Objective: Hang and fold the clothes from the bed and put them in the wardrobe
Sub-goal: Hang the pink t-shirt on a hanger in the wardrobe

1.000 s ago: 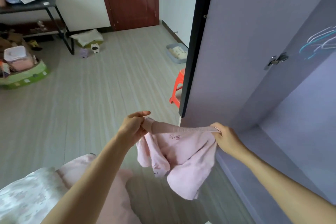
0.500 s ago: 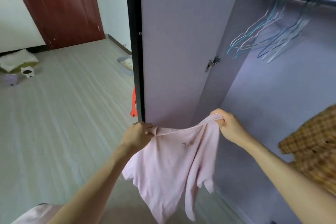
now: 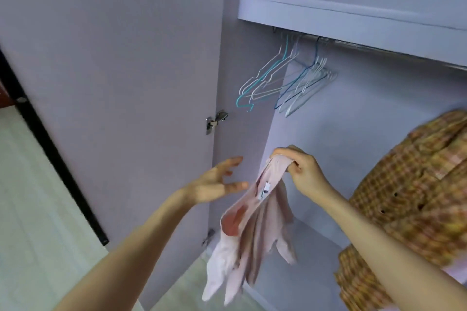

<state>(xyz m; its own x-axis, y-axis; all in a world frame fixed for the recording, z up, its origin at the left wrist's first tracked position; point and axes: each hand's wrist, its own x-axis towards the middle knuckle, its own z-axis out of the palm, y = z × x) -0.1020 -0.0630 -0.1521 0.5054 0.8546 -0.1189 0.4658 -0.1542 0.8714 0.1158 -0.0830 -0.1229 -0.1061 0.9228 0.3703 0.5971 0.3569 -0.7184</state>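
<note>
pink top (image 3: 255, 230) hangs pinched in the right hand (image 3: 300, 171); the open, empty left hand (image 3: 214, 184) should fetch a hanger (image 3: 267, 76).

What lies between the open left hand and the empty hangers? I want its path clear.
Nothing: in the head view, only bare wardrobe wall separates the left hand from the hangers.

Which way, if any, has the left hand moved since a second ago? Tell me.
Yes. The left hand has let go of the pink shirt and risen, open, toward the hangers; the right hand alone holds it.
</note>
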